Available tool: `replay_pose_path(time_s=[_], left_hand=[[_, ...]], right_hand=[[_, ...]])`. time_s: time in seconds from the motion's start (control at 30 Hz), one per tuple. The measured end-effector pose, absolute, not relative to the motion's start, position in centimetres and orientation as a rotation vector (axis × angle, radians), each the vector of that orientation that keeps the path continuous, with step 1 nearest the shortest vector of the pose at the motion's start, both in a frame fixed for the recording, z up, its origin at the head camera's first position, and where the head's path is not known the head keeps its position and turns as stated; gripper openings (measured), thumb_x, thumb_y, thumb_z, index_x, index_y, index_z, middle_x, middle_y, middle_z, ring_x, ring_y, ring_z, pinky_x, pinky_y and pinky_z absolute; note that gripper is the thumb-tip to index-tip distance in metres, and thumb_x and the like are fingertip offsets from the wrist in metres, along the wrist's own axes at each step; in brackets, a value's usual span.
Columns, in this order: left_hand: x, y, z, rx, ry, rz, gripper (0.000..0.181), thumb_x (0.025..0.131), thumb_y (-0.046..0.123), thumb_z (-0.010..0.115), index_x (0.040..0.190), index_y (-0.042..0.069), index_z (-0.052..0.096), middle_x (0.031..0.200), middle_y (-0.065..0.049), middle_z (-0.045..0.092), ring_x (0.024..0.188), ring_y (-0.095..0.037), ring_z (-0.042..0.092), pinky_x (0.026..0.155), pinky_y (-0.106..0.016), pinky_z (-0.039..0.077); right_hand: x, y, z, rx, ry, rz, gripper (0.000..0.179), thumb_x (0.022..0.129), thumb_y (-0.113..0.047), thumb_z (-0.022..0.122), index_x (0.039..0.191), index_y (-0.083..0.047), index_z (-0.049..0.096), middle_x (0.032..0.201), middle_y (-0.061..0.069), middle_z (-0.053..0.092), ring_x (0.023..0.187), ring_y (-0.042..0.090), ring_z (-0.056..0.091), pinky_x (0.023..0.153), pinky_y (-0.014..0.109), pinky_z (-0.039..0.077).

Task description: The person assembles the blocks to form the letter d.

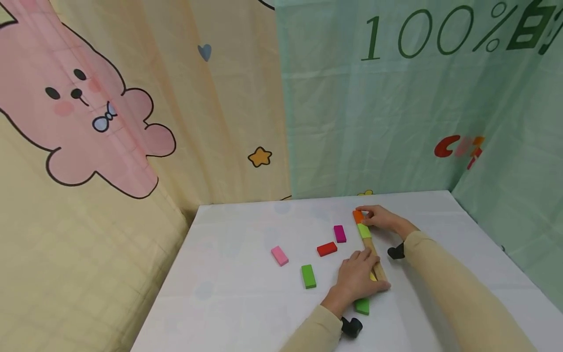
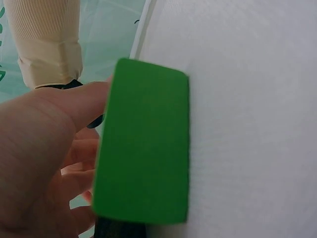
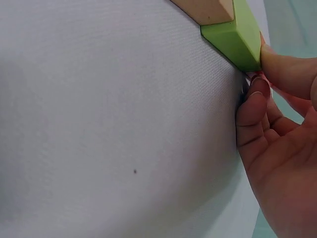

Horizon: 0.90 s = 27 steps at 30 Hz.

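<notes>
"Which block's leftmost?"

"The pink rectangular one [image 1: 279, 255]; then the left hand [image 1: 357, 275] rests on pale wooden pieces [image 1: 380, 272], grip unclear"

"Rightmost?"

"The right hand [image 1: 382, 218] pinches an orange rectangular block [image 1: 357, 216] beside a lime-green block [image 1: 364, 231]; probably light, stiff, smooth: hold its sides"

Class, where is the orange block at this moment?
In the head view, the orange block is right of centre, at the far end of the row of blocks, next to the lime block and touched by the right hand.
</notes>
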<state>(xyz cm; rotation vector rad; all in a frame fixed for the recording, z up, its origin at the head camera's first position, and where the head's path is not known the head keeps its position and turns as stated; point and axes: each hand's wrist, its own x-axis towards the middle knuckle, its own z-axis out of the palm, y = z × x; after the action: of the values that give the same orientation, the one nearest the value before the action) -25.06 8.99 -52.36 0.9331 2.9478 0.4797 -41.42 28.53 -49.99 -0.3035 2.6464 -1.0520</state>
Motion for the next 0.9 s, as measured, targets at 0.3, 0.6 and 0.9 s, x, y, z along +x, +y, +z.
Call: replay_pose_path(time_s=[0.3,0.6,0.9], left_hand=[[-25.02,9.15,-52.28,0.922,2.943,0.491,0.065,0.087,0.065,0.065,0.143,0.035,0.053,0.154,0.012,0.039,0.135,-0.011,0.04,0.101,-0.033,0.043],[-25.11,9.3,-52.66,0.924,2.928,0.488,0.067,0.085,0.067,0.066,0.142,0.035,0.053,0.154,0.012,0.039,0.136,-0.011,0.04,0.101,-0.033,0.044],[-25.36,8.98,-52.0,0.94,2.936,0.553,0.072,0.08,0.067,0.071,0.142,0.033,0.056,0.149,0.011,0.045,0.132,-0.01,0.045,0.097,-0.033,0.046]], right_hand=[[-41.22,28.42,-49.96,-0.319,2.64,-1.059,0.054,0.101,-0.011,0.057,0.152,-0.004,0.04,0.089,0.01,0.047,0.08,0.024,0.048,0.069,0.033,0.041],[-40.91,28.49,-50.2,-0.306,2.644,-1.064,0.054,0.1,-0.009,0.058,0.151,-0.002,0.041,0.088,0.01,0.047,0.08,0.025,0.048,0.069,0.034,0.041],[-41.13,28.55,-50.22,-0.367,2.71,-0.979,0.057,0.101,-0.013,0.06,0.152,-0.001,0.039,0.086,0.01,0.05,0.075,0.023,0.05,0.067,0.033,0.044]])
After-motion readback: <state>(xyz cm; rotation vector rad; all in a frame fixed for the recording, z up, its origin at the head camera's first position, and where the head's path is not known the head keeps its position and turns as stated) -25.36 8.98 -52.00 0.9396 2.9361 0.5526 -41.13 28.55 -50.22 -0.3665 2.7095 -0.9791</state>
